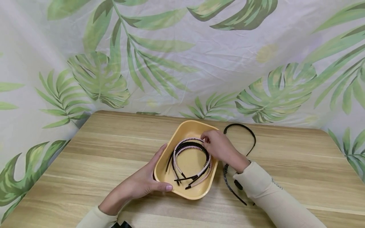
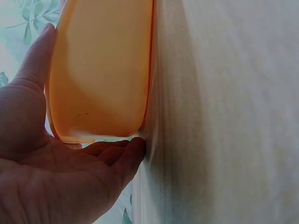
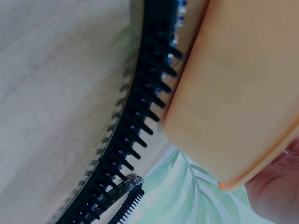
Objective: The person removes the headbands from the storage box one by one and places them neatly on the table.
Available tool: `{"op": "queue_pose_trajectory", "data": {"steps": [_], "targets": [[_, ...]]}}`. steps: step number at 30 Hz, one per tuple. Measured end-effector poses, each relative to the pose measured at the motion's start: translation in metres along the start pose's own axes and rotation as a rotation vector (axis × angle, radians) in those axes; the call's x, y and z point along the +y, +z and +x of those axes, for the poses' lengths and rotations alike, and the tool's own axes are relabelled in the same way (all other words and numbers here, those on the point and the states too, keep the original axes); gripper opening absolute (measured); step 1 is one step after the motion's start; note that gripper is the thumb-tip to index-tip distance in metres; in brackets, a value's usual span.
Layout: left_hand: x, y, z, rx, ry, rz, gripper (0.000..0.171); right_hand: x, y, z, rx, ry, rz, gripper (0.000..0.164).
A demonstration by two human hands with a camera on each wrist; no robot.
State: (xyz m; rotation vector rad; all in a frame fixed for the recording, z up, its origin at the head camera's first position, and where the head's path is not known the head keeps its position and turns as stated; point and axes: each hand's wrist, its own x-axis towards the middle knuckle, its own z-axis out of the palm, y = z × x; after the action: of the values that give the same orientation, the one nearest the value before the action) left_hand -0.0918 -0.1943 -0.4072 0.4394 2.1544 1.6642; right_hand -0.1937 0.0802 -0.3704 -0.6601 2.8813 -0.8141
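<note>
On the table (image 1: 119,158), the left hand (image 1: 144,180) curls round the tray's (image 1: 191,128) corner, some fingers hidden. The right hand (image 1: 218,144) pinches a pale headband (image 1: 191,139) inside, fingertips obscured; black bands (image 1: 188,145) there overlap indistinctly.

Room to pass lies over the counter (image 1: 85,158) left of the left hand (image 1: 144,182) and far right. The right hand (image 1: 218,145) blocks the tray (image 1: 194,127) along its right rim; inner headbands (image 1: 191,144) crowd its middle, outer headbands (image 3: 128,123) its right flank. Its far end is reachable from above.
</note>
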Motion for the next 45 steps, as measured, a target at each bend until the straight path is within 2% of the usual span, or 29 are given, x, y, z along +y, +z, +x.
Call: {"op": "queue_pose_trajectory", "data": {"steps": [33,45], "targets": [[0.001,0.000,0.000,0.006,-0.031,0.015,0.133,-0.003,-0.014,0.000,-0.019,0.014,0.030,0.021],[-0.001,0.000,0.001,0.000,-0.019,0.010,0.131,-0.003,-0.019,-0.001,-0.001,0.010,0.034,0.019]]}}
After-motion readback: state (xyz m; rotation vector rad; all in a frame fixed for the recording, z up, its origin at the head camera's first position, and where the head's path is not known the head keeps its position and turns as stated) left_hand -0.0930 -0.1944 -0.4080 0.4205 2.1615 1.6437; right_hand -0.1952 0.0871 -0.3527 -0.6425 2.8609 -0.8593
